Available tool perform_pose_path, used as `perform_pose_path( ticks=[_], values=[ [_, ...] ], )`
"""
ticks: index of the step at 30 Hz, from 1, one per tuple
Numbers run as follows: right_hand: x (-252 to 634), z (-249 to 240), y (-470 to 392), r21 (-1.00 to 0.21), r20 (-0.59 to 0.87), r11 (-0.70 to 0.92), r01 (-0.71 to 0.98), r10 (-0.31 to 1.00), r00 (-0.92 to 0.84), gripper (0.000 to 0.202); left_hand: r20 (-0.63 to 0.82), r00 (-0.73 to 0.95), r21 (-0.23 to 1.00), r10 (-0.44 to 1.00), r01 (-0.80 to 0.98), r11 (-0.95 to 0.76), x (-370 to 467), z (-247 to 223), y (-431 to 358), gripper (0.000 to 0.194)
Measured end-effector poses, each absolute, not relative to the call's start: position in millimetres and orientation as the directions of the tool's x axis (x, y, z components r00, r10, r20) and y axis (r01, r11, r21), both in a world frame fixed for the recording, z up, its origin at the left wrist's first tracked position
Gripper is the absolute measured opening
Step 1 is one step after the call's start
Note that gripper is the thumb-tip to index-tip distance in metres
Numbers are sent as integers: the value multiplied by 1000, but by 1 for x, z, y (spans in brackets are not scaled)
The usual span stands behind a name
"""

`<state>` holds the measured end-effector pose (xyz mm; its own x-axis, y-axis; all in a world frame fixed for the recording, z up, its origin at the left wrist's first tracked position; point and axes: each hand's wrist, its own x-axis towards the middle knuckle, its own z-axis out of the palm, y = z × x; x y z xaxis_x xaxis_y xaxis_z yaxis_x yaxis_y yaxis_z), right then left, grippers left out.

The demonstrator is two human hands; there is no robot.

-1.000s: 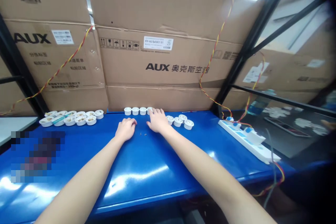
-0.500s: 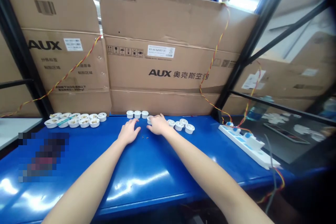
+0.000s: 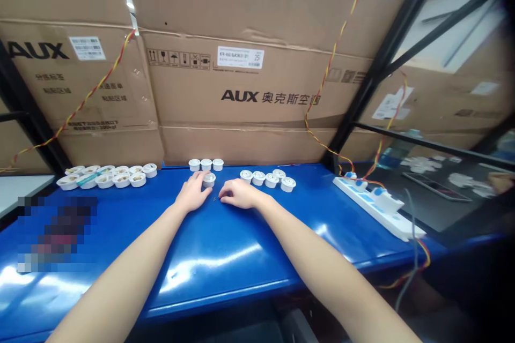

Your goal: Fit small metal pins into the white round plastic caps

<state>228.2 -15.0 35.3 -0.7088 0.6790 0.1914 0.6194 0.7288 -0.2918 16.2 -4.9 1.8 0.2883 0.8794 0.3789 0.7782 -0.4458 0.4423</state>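
My left hand [image 3: 193, 193] is around a small white lidded cup [image 3: 209, 180] standing on the blue table [image 3: 209, 257], thumb on one side and fingers on the other. Just right of it, my right hand [image 3: 238, 193] has its fingers bent together low at the tabletop, beside some tiny dark pieces [image 3: 214, 199]. Whether anything is between those fingertips is too small to see. Three white cups [image 3: 206, 164] stand in a row behind my left hand. Several more white cups [image 3: 271, 180] are grouped behind and right of my right hand.
At the back left are several open white cups [image 3: 105, 180] with small contents and a teal object across them. A white power strip [image 3: 378, 209] lies at the right. Cardboard [image 3: 241, 144] backs the table; twisted wires [image 3: 322, 102] hang before it.
My right hand has let go of a white cup and moved nearer to me, its fingers down at the tiny pieces. The cup now stands at my left hand. The view has tilted down.
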Motion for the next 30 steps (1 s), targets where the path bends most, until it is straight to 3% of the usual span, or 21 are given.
perform_pose_path(
  ticks=[4,11,15,21,30],
  values=[
    [226,32,-12,-321,159,696,642,708,-688,14,359,302,422,883,792,-442,17,2,-5,50],
    [226,25,-10,-569,8,507,648,791,-612,11,439,281,424,854,773,-472,17,2,-4,51],
    [228,21,-6,-678,75,483,554,795,-602,12,586,360,377,726,672,-637,20,11,-9,27],
    [227,18,0,-743,183,482,465,814,-552,22,577,542,237,611,605,-760,28,18,-20,12],
    [217,21,-7,-892,230,373,256,861,-454,25,678,351,248,646,718,-650,29,14,-18,11]
  ],
)
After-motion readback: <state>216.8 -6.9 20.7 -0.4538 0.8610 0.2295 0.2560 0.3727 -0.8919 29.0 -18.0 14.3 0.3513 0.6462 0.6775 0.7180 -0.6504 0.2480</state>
